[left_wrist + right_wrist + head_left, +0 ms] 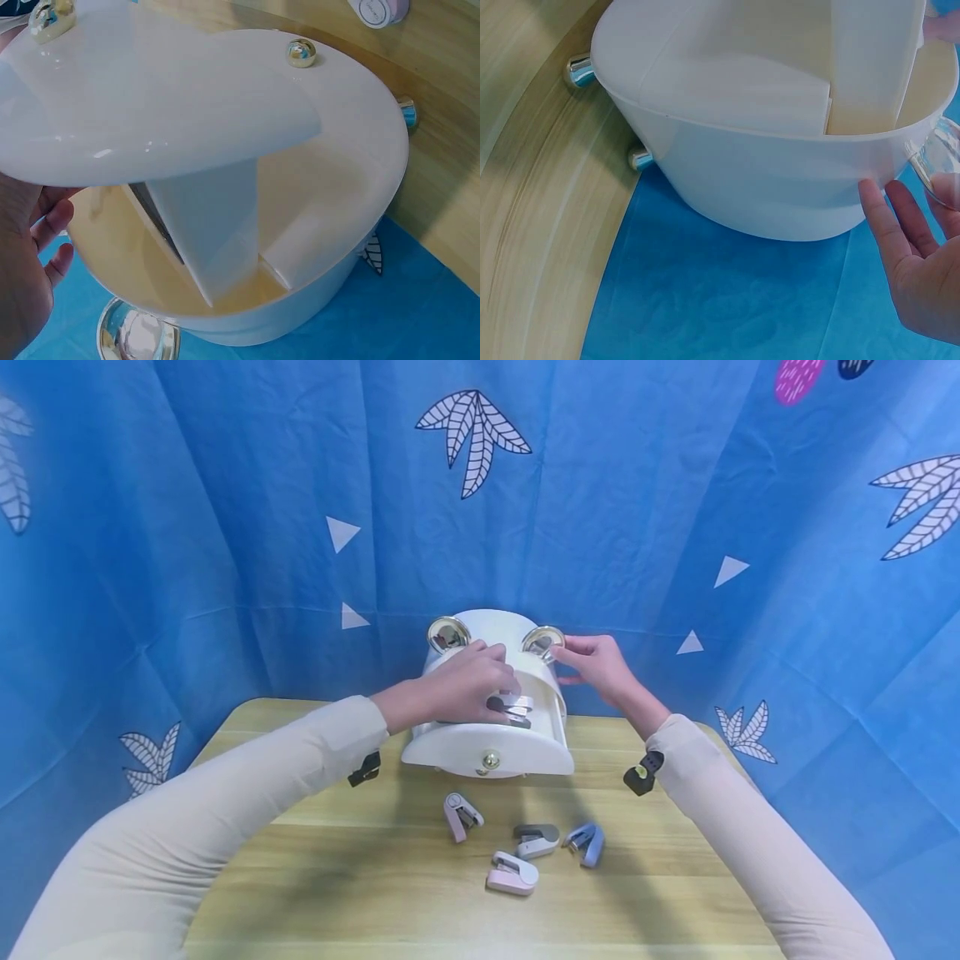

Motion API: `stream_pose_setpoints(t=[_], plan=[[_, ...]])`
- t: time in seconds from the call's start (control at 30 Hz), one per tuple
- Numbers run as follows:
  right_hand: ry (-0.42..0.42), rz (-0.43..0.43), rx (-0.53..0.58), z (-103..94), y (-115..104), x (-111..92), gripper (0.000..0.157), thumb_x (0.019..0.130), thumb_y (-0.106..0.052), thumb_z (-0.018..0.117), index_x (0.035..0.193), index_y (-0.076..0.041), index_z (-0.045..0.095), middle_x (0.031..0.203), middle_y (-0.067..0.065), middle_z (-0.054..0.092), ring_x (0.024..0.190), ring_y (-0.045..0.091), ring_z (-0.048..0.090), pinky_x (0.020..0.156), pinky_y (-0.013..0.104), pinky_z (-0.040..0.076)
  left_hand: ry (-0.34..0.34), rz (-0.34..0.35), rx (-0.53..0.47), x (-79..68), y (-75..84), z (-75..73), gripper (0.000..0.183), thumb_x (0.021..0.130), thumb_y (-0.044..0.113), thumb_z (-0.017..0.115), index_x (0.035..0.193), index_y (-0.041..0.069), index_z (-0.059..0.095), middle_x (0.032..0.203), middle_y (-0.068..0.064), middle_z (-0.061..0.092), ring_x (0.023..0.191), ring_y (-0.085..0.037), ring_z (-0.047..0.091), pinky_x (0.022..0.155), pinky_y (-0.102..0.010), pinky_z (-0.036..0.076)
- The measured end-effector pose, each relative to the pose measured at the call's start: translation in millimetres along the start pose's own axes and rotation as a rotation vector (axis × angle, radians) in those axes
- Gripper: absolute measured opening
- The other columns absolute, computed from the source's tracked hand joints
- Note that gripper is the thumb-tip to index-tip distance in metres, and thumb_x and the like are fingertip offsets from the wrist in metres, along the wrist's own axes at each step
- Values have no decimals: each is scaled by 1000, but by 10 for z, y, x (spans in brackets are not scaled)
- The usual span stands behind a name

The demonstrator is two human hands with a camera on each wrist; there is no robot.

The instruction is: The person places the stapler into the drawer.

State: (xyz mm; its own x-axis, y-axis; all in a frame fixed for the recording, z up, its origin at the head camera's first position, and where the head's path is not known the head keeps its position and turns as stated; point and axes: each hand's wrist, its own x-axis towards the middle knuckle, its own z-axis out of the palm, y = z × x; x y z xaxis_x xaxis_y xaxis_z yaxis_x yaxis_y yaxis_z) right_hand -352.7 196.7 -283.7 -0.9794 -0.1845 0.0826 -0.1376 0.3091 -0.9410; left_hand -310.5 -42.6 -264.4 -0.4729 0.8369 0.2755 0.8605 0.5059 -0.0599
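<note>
A white rounded drawer box (493,625) with two gold-rimmed round ears stands at the back of the table, its drawer (450,745) pulled out toward me. My left hand (468,685) reaches over the drawer, fingers curled around a grey and white stapler (517,703) inside it. In the left wrist view the drawer front (150,97) hides the stapler and part of that hand. My right hand (600,667) pinches the right ear (543,642) at its outer rim, thumb in front. Its other fingers (881,217) lie against the box's side in the right wrist view.
On the wooden table (360,893) before the box lie a pink and white stapler (454,818), a grey and white stapler (537,841), another pink stapler (513,874) and a blue stapler (589,843). A blue curtain (300,460) hangs close behind the box and along both sides.
</note>
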Motion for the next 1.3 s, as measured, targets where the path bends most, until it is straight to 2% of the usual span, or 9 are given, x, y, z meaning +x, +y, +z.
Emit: stream_pose_setpoints(t=[0.23,0.63,0.87,1.13,1.3], plan=[[0,-2,-3,4,5,6,36,89,-24,64,121,-7,63,123,13,62,114,22,58,75,38,57,14,-24,-1,4,5,-10,37,79,42,71,108,20,70,92,7,67,85,-12,48,74,-29,37],[-7,1,1,1,-4,-9,36,89,-23,64,122,-7,63,124,12,61,116,23,57,77,41,56,38,-40,-2,11,26,-82,32,80,39,70,105,19,71,88,5,68,85,-12,56,73,-30,42],[0,-5,2,8,-1,2,35,89,-23,64,120,-6,64,123,13,62,114,22,58,75,38,57,131,-40,-28,-65,51,-185,25,84,30,67,102,14,72,86,0,70,77,-13,61,70,-28,48],[-6,-3,-3,13,7,14,36,89,-24,64,120,-7,64,123,12,62,115,23,58,76,38,57,221,-154,-64,-271,252,-390,18,87,32,63,97,19,70,80,7,67,66,-6,56,58,-18,45],[-1,1,2,5,5,10,36,89,-24,65,121,-8,64,125,12,61,117,23,57,76,37,57,257,-230,-175,-425,403,-469,13,87,32,63,94,22,68,75,12,65,66,-1,56,56,-17,45]])
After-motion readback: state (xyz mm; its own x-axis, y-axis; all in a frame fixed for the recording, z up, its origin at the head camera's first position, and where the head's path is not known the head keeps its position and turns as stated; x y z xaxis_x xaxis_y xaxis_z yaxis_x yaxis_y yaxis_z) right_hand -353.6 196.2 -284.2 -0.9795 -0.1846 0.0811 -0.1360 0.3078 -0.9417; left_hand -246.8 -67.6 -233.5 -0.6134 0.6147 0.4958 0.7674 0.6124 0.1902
